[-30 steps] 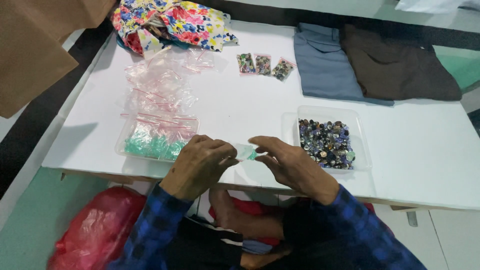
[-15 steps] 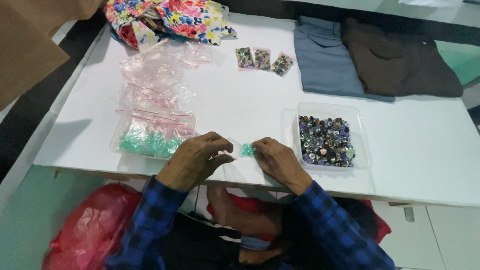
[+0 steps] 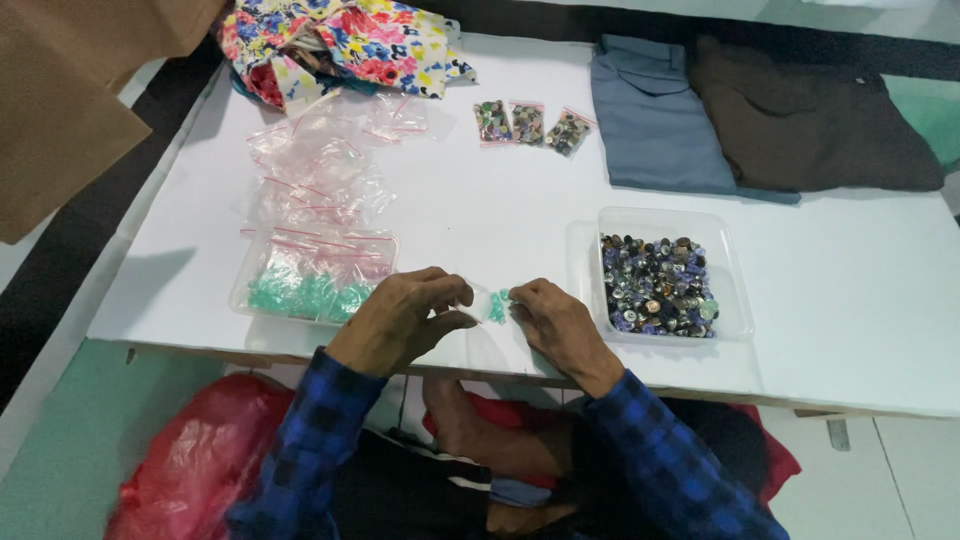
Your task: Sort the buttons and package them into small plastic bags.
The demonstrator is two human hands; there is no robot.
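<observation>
At the tabletop's near edge, the left hand (image 3: 400, 322) and right hand (image 3: 560, 325) pinch a small clear bag (image 3: 494, 305) of green beads between fingertips, and sealing it well calls for keeping it level while pressing along its strip.

Table: a white table (image 3: 480, 200) carried everything.
Near edge: a clear tray of green pieces (image 3: 310, 290) and a clear tray of mixed buttons (image 3: 660, 280).
Far edge: floral cloth (image 3: 340, 45), blue garment (image 3: 655, 120), brown garment (image 3: 810, 120), three small filled bags (image 3: 528, 124).
</observation>
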